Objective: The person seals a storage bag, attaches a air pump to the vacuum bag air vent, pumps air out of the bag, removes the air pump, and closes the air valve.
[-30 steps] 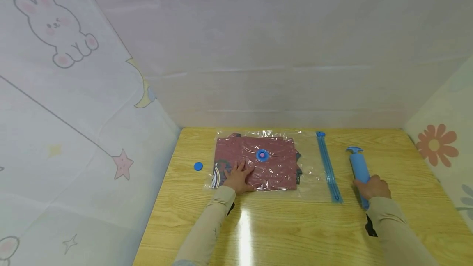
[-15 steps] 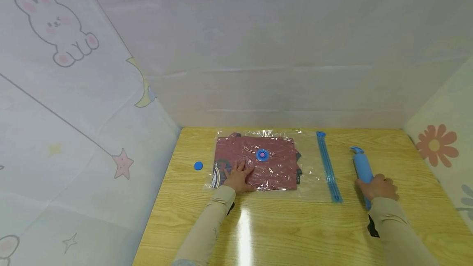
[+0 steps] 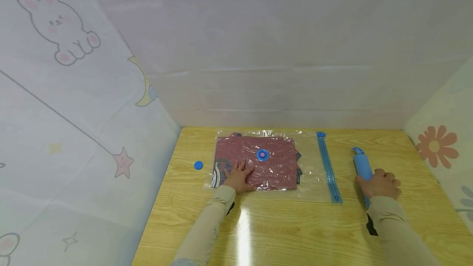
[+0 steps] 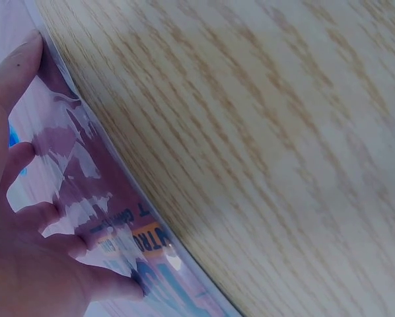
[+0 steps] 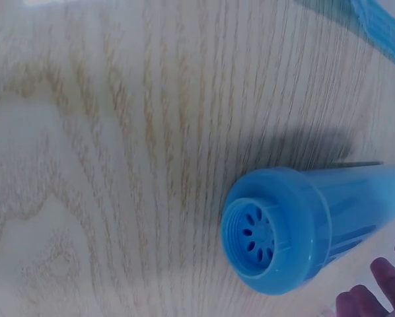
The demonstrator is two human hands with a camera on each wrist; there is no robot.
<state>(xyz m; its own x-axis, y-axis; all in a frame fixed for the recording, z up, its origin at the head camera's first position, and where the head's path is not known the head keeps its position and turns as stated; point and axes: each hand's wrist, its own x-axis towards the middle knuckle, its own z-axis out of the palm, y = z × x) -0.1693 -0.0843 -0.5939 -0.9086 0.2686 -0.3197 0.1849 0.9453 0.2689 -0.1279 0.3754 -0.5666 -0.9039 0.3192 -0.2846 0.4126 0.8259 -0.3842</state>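
Observation:
A clear vacuum storage bag (image 3: pixel 310 184) lies flat with a folded maroon garment (image 3: pixel 273 175) inside. On its upper face is a round blue valve (image 3: pixel 262 155) with a pink centre. My left hand (image 3: pixel 238 179) rests on the bag, fingers spread; in the left wrist view its fingertips touch the plastic. To the right a blue hand pump (image 3: pixel 363 167) lies on the table, its T-shaped handle pointing away. My right hand (image 3: pixel 380 184) is over the pump's near part, its fingers spread. In the right wrist view those fingers stand apart from the pump's barrel, beside it.
A small blue round cap (image 3: pixel 198 165) lies left of the bag. The bag's blue zip strip (image 3: pixel 329 169) runs along its right edge, with a slider (image 3: pixel 321 134) at the far end. Printed walls enclose the wooden table (image 3: pixel 288 233) at the back and sides.
My right hand has shifted slightly right, and its fingers have loosened and spread from the pump. The pump has rolled a little, so its handle now shows edge-on. My left hand stays put.

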